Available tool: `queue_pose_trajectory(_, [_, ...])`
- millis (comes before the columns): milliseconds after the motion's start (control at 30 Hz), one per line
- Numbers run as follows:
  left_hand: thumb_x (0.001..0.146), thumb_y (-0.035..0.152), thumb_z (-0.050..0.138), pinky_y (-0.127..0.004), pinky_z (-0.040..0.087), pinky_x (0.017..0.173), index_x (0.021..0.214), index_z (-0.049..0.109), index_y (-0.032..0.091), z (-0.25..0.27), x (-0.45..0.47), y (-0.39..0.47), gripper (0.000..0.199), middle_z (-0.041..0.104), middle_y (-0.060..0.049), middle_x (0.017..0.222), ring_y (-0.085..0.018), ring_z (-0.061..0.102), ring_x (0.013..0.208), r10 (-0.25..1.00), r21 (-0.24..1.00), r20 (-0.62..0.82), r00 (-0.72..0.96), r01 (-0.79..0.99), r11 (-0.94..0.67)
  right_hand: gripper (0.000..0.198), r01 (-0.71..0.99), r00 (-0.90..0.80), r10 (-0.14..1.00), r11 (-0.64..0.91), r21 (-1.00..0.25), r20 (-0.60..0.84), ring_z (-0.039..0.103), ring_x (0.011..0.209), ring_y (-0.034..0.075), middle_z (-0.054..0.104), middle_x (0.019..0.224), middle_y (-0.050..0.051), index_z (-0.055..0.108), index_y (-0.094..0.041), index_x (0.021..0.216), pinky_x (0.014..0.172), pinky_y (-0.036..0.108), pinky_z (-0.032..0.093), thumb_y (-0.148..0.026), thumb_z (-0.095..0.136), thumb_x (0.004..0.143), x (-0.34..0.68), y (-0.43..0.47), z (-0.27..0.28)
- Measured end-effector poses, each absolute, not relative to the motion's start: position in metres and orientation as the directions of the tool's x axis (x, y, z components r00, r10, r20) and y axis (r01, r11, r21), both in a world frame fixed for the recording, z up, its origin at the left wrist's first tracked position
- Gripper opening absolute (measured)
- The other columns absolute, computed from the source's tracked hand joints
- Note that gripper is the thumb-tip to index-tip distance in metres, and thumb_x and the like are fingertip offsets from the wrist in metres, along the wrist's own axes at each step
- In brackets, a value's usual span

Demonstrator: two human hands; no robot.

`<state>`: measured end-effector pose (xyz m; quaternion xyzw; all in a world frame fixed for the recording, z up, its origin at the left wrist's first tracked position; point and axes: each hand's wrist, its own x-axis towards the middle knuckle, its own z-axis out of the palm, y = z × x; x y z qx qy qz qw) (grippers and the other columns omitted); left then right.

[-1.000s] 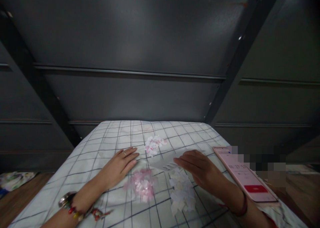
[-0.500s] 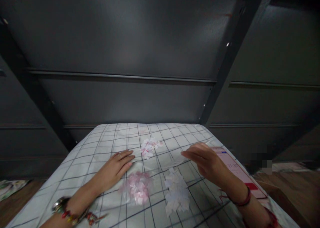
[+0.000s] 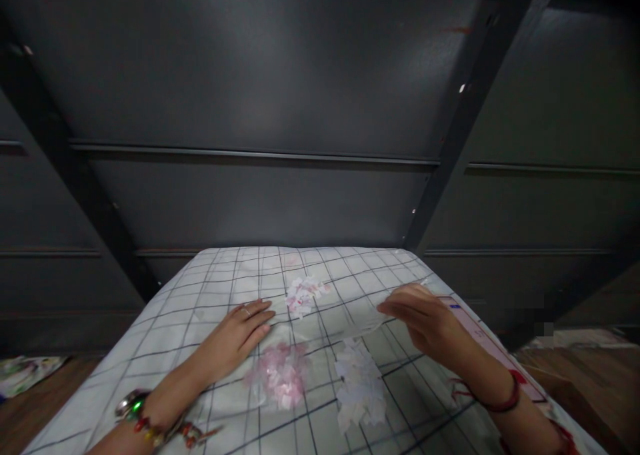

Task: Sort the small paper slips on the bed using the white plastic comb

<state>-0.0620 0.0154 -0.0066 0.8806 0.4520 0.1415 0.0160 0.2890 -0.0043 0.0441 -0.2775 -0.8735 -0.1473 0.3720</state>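
My left hand (image 3: 240, 335) lies palm down on the checked cloth, fingers stretched and slightly apart, on or beside the left end of a clear plastic film (image 3: 367, 326). My right hand (image 3: 425, 322) pinches the film's right edge, fingertips together and a little raised; whether the film is a bag I cannot tell. Between the hands, a small pile of white and reddish paper scraps (image 3: 305, 296) sits farther back. Nearer me, pink scraps (image 3: 284, 375) lie in or under clear plastic. Right of them is a pile of plain white scraps (image 3: 361, 388).
A white cloth with dark grid lines (image 3: 225, 268) covers the table. A phone with a pink lit screen (image 3: 495, 352) lies at the right edge, partly behind my right forearm. Dark metal panels (image 3: 280, 202) stand behind the table. A cardboard box (image 3: 560, 388) is below right.
My right hand has shifted slightly to the right with the plastic film's edge. My left hand stays flat in place. The whole view has moved a little.
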Motion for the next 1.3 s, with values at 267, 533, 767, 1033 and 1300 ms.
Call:
queue_pose_trajectory(267, [0.095,0.036,0.032,-0.042,0.038,0.1,0.119,0.057,0.021,-0.003,-0.061,0.015,0.038,0.055,-0.007,0.128,-0.022,0.048,0.118,0.796,0.143,0.234,0.558,0.79,-0.596,0.034,0.518,-0.588,0.302,0.853,0.062,0.75,0.058,0.076,0.014,0.064,0.08,0.004,0.059,-0.019,0.097,0.066,0.03,0.05,0.001,0.038,0.08,0.258,-0.016,0.047])
queue_pose_trajectory(533, [0.096,0.036,0.033,-0.043,0.036,0.101,0.119,0.057,0.021,-0.005,-0.063,0.015,0.037,0.053,-0.007,0.13,-0.022,0.047,0.12,0.792,0.147,0.239,0.562,0.785,-0.601,0.038,0.618,-0.513,0.311,0.781,0.093,0.8,0.057,0.076,0.015,0.063,0.082,0.003,0.056,-0.021,0.102,0.066,0.03,0.049,0.003,0.038,0.079,0.269,-0.005,0.038])
queue_pose_trajectory(767, [0.095,0.035,0.034,-0.041,0.038,0.1,0.117,0.059,0.02,-0.005,-0.062,0.015,0.036,0.054,-0.007,0.129,-0.022,0.048,0.119,0.78,0.154,0.271,0.564,0.775,-0.613,0.04,0.634,-0.535,0.303,0.761,0.137,0.789,0.057,0.076,0.015,0.064,0.081,0.002,0.054,-0.02,0.104,0.067,0.029,0.048,0.003,0.033,0.079,0.245,-0.001,0.03])
queue_pose_trajectory(1033, [0.096,0.036,0.032,-0.039,0.038,0.101,0.117,0.059,0.02,-0.003,-0.061,0.015,0.038,0.055,-0.007,0.128,-0.021,0.048,0.119,0.791,0.163,0.257,0.555,0.782,-0.601,0.035,0.629,-0.553,0.323,0.766,0.131,0.768,0.055,0.074,0.016,0.064,0.079,0.004,0.057,-0.018,0.097,0.066,0.03,0.046,0.001,0.033,0.081,0.243,-0.001,0.031])
queue_pose_trajectory(1300, [0.095,0.035,0.035,-0.04,0.039,0.1,0.116,0.06,0.021,-0.005,-0.061,0.016,0.036,0.056,-0.005,0.127,-0.022,0.049,0.118,0.793,0.186,0.275,0.544,0.779,-0.599,0.03,0.63,-0.582,0.394,0.772,0.088,0.711,0.053,0.068,0.015,0.062,0.075,0.003,0.058,-0.017,0.086,0.062,0.028,0.043,0.0,0.033,0.081,0.246,0.002,0.029])
